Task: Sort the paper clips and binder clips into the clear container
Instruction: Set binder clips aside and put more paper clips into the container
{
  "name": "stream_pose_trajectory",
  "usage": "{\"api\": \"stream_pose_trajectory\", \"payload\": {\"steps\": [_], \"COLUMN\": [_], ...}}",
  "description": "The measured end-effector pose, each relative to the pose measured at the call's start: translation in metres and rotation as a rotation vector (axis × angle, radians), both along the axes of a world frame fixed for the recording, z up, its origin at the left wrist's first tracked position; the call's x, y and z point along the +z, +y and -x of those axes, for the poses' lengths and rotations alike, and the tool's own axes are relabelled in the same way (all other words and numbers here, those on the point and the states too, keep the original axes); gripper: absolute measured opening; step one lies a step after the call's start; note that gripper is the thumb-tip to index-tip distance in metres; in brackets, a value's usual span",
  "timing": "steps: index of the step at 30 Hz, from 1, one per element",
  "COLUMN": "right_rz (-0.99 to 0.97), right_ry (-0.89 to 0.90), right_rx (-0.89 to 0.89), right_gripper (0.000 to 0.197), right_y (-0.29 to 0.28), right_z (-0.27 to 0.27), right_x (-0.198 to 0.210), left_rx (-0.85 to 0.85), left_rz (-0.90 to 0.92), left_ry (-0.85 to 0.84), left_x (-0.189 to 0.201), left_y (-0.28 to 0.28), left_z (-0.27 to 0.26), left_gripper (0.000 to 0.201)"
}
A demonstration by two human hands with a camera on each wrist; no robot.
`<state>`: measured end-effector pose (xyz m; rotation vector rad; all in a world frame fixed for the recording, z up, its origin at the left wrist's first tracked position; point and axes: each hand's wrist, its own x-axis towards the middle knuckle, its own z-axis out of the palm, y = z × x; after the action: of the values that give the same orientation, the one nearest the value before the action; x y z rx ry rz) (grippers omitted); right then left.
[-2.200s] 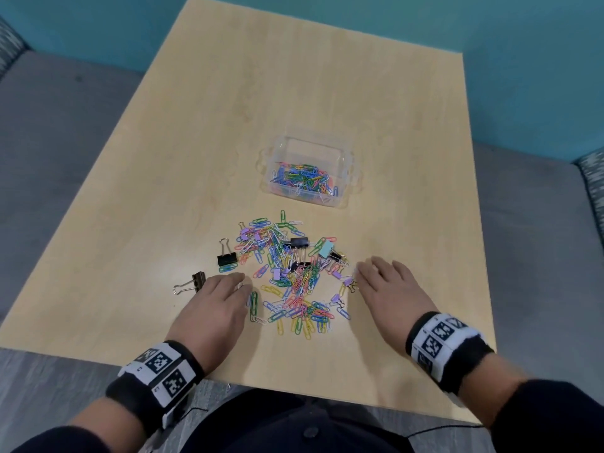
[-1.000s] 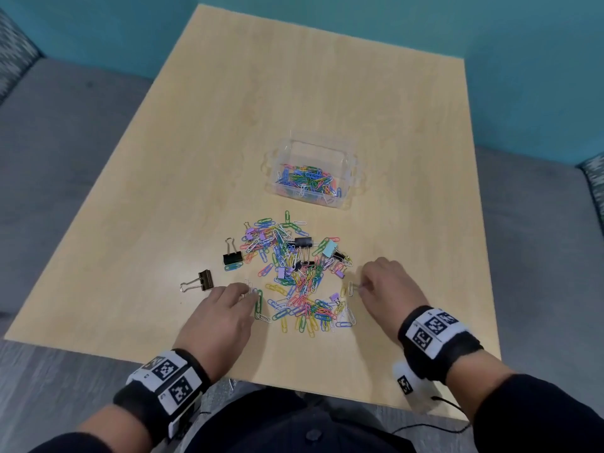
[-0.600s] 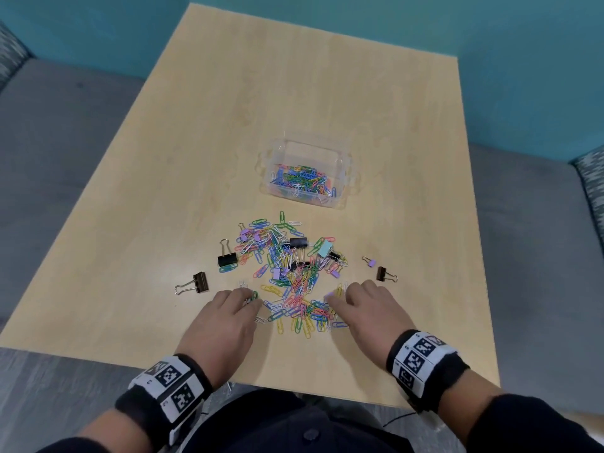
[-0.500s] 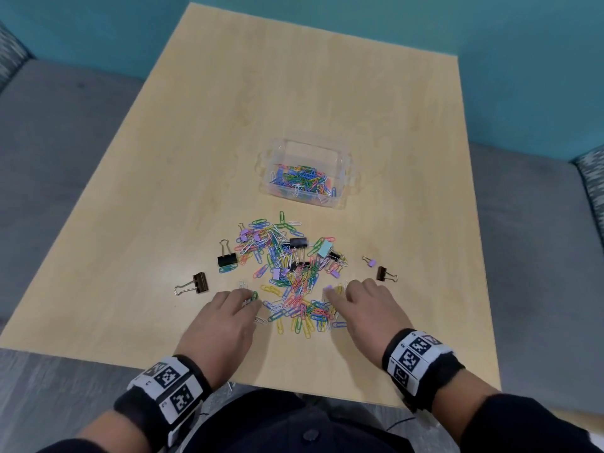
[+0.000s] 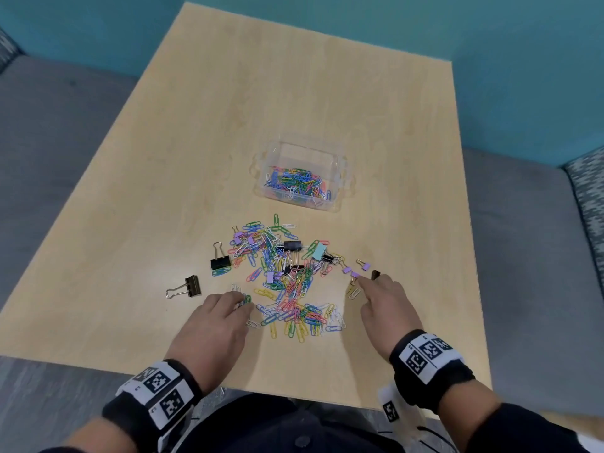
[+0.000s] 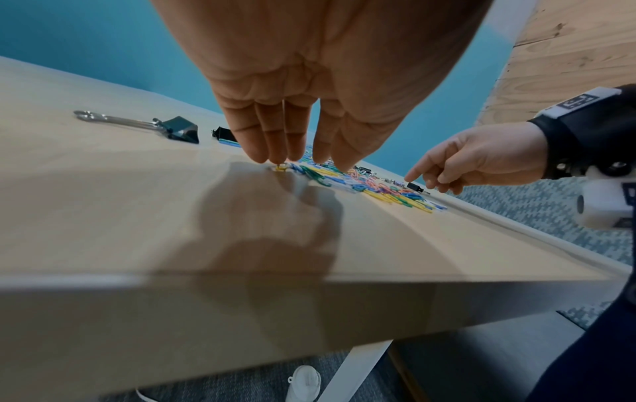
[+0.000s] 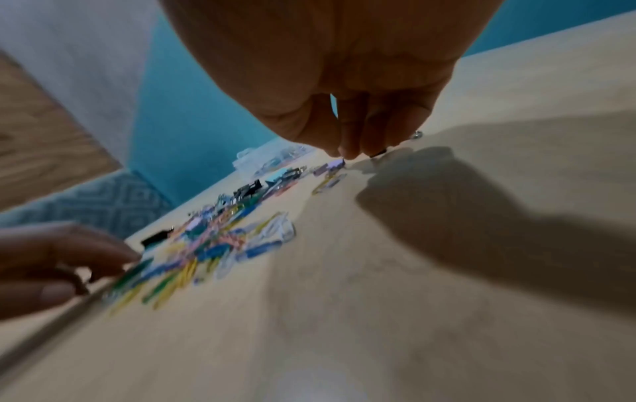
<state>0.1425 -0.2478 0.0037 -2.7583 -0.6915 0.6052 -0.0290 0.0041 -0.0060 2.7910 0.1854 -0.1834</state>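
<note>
Head view: a light wooden tabletop (image 5: 202, 132) carries a clear container (image 5: 340, 178) toward its far centre, already holding a layer of coloured paper clips. Nearer the person lies the loose pile of paper clips (image 5: 287, 289) — many colours, with several binder clips mixed in.

Two black binder clips lie apart from the pile on its left: one (image 5: 219, 260) just beside its edge, a second (image 5: 188, 287) farther out, its wire handles pointing left. Small purple binder clips (image 5: 354, 273) lie at the pile's right edge.

The left hand (image 5: 212, 325) rests palm-down at the pile's near-left corner; in the left wrist view its fingers (image 6: 272, 130) are nearly straight and close together, tips pressed onto the tabletop and clips.

The right hand (image 5: 385, 305) reaches to the pile's right edge. Its index finger is extended, touching a purple binder clip, with a dark clip (image 5: 376, 274) just beside the fingertips; the other fingers curl under. The right wrist view is blurred, so whether anything is actually pinched cannot be told.
</note>
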Motion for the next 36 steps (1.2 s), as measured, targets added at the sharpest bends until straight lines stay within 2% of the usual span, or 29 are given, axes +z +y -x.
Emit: {"api": "stream_pose_trajectory", "payload": {"steps": [5,9,13,18,23,25,29,33,36], "right_rz": [0.125,0.170,0.105,0.216,0.289,0.266,0.171,0.104,0.083], "right_ry": [-0.164,-0.196,-0.179,-0.226,-0.233,-0.258,-0.253,-0.198,-0.164], "right_rx": [0.289,0.320,0.412,0.374,0.359,0.364,0.514,0.506,0.508], "right_gripper": [0.059,0.058,0.059,0.063,0.060,0.061,0.065,0.063,0.059], "right_y": [-0.006,-0.003,0.006,0.022,0.018,0.018,0.026,0.026,0.019], "right_z": [0.011,0.021,0.031,0.009,0.013,0.014,0.014,0.015,0.029], "right_x": [-0.005,-0.003,0.003,0.001,0.001,0.002,-0.004,-0.005,-0.005], "left_rx": [-0.006,-0.010,-0.001,-0.015,-0.003,0.002,-0.006,-0.015,0.038], "left_rz": [-0.001,-0.002,0.009,-0.009,-0.003,0.001,0.003,-0.027,-0.063], "left_ry": [0.000,0.005,0.016,0.017,0.014,0.017,0.029,-0.011,-0.035], "left_x": [0.000,0.000,-0.001,-0.001,0.000,-0.001,-0.001,0.002,0.002], "left_y": [-0.001,-0.001,-0.001,-0.001,0.002,0.003,0.003,0.003,-0.001], "left_z": [0.000,-0.001,0.000,0.001,0.004,0.006,0.004,-0.001,-0.001], "left_gripper": [0.039,0.040,0.041,0.041,0.040,0.039,0.039,0.039,0.040]}}
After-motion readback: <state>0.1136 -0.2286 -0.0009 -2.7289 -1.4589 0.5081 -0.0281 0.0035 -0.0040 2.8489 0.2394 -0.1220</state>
